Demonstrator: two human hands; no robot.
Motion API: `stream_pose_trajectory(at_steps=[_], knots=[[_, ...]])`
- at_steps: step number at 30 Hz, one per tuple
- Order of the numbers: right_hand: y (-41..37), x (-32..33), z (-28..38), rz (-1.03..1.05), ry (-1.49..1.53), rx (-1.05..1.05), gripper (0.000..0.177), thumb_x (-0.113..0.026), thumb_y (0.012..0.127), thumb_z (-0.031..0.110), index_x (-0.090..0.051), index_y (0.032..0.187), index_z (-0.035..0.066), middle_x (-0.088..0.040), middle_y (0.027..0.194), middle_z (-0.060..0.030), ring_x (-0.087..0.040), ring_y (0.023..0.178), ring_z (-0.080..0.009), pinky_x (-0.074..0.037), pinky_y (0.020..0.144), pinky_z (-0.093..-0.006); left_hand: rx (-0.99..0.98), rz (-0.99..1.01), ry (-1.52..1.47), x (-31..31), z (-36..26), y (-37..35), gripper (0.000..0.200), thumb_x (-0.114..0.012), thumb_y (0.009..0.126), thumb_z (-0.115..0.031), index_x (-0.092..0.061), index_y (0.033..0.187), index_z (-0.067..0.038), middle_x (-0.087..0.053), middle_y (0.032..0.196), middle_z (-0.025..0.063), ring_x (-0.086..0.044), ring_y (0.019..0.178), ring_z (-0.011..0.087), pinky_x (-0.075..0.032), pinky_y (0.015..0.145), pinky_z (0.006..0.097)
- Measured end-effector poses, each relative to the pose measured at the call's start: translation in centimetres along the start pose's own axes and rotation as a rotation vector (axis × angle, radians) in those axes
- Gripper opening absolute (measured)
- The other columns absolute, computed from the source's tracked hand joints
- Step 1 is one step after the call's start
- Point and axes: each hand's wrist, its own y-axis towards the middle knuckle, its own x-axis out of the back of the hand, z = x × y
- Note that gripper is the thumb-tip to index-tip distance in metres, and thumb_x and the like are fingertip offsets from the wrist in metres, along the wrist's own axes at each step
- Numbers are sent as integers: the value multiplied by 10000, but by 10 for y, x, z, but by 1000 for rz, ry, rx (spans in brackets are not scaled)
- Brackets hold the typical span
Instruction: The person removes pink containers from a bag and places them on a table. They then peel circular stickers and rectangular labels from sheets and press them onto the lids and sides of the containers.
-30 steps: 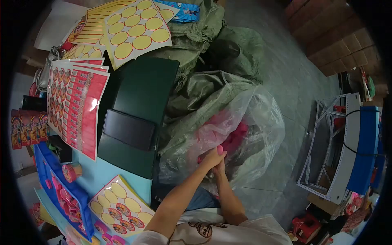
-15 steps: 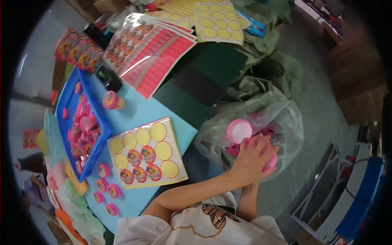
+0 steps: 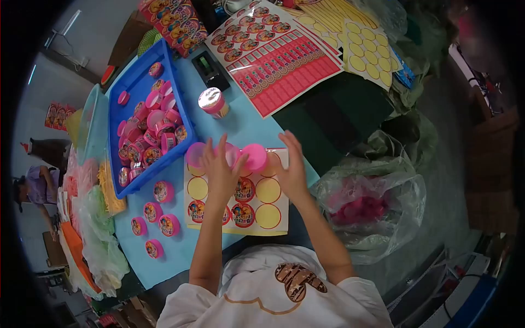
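Several pink lids (image 3: 255,158) lie in a row across the top of a sticker sheet (image 3: 280,228) with yellow circles and printed round stickers. My left hand (image 3: 221,169) is over the left part of the row, fingers spread, touching or just above the lids. To the right of the row, my right hand (image 3: 291,172) has its fingers apart and holds nothing. Left of the sheet, several pink lids with round stickers (image 3: 169,224) rest on the blue table surface. A blue tray (image 3: 188,127) holds many pink stickered pieces.
A clear plastic bag (image 3: 407,205) with pink pieces is at the right. Red printed sheets (image 3: 284,76) and yellow-circle sheets (image 3: 369,52) lie at the back. A shiny-topped jar (image 3: 212,102) stands near a black device (image 3: 210,71). Another person (image 3: 44,188) is at far left.
Both hands have moved left from the plastic bag to above the sticker sheet. Pink lids now lie along the sheet's upper edge. The camera view has shifted.
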Motion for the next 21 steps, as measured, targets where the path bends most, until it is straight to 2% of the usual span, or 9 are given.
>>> stream_pose_trajectory(at_steps=[1, 3, 5, 7, 9, 13, 14, 16, 21], knots=[[-3, 17, -1, -41, -84, 37, 400, -511, 813, 78, -378, 1185, 17, -349, 1259, -128, -338, 1173, -214, -287, 951, -309, 3, 13, 2, 0, 7, -3, 614, -645, 722, -286, -359, 1223, -76, -281, 1264, 226, -281, 1168, 373, -218, 958, 471], [-18, 50, -24, -440, 126, 57, 357, -482, 835, 84, -386, 1170, 3, -352, 1249, -131, -377, 1133, -212, -300, 941, -306, -11, -166, 41, 4, 4, -5, 637, -642, 730, -300, -340, 1243, -74, -206, 1305, 237, -208, 1212, 375, -149, 982, 485], [-46, 102, -48, -783, 212, -200, 334, -460, 847, 73, -387, 1163, -8, -388, 1209, -133, -411, 1085, -205, -314, 924, -292, -89, -221, 45, 11, -14, -11, 613, -640, 737, -253, -343, 1236, -58, -206, 1307, 231, -218, 1209, 371, -161, 982, 472], [-107, 159, -141, -1067, 135, -379, 336, -471, 840, 76, -394, 1157, -6, -446, 1139, -123, -445, 1022, -178, -340, 888, -270, -143, -153, -122, 11, -39, -25, 540, -615, 749, -143, -363, 1216, -43, -222, 1309, 209, -238, 1204, 360, -203, 972, 448], [-183, 188, -231, -1005, -70, -631, 324, -509, 817, 103, -425, 1098, -35, -457, 1102, -127, -452, 1003, -213, -341, 884, -289, -262, -52, -205, 3, -60, -42, 431, -559, 754, -30, -415, 1160, -40, -292, 1280, 184, -275, 1195, 338, -266, 951, 422], [-348, 153, -432, -525, -132, -970, 474, -576, 778, 274, -431, 1117, -24, -477, 1096, -128, -448, 1011, -240, -344, 886, -326, -389, 176, -215, -11, -79, -61, 362, -525, 749, 16, -454, 1101, -34, -353, 1234, 185, -318, 1173, 335, -296, 935, 419], [-342, 142, -436, -519, -115, -971, 474, -576, 778, 274, -431, 1117, -24, -477, 1096, -128, -448, 1011, -240, -344, 886, -326, -394, 199, -224, -15, -80, -59, 324, -509, 752, 23, -468, 1070, -28, -378, 1209, 186, -364, 1138, 332, -321, 917, 410], [-321, 114, -426, 113, -936, -566, 349, -505, 827, 203, -445, 1124, 29, -518, 1030, -92, -472, 966, -186, -415, 796, -306, -400, 228, -216, -22, -79, -56, 288, -494, 755, 31, -482, 1038, -22, -402, 1184, 187, -409, 1103, 329, -347, 898, 401], [-331, 83, -431, 75, -758, -699, 365, -510, 824, 212, -437, 1131, 29, -517, 1036, -88, -473, 965, -191, -413, 799, -306, -163, 251, -368, -30, -91, -46, 224, -429, 772, 49, -499, 979, 0, -464, 1104, 183, -506, 980, 284, -413, 822, 357]])
